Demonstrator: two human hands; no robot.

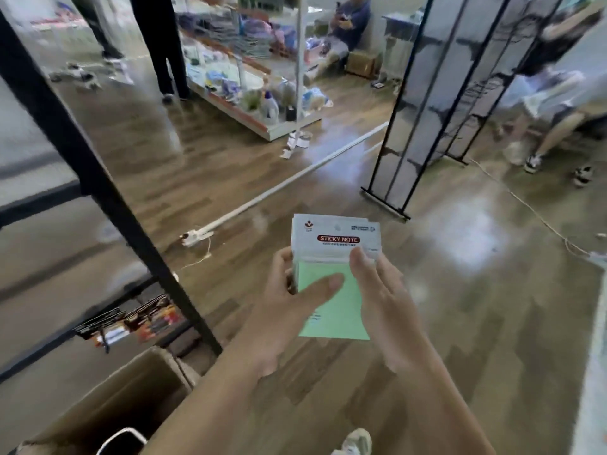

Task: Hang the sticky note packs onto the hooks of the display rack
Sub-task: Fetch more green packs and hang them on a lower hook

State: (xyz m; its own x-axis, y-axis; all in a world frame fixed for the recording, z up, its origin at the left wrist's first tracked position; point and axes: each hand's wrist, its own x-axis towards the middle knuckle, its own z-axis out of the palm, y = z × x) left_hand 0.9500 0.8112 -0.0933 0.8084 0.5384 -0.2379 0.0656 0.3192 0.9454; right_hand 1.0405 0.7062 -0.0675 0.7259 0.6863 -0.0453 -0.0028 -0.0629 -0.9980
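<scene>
Together the left hand (279,307) and right hand (384,307) grip one stack of sticky note packs (335,233)

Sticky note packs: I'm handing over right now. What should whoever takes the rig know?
Left grip holds the packs by their left edge, thumb across the green front.
Right grip pinches them at the header.
The packs are a stack held above the floor, on no hook.
The rack stands to the left, with a box at its foot.
Done: no sticky note pack shows hung in this view.
Left: carry the stack to the rack and hang each pack.
</scene>
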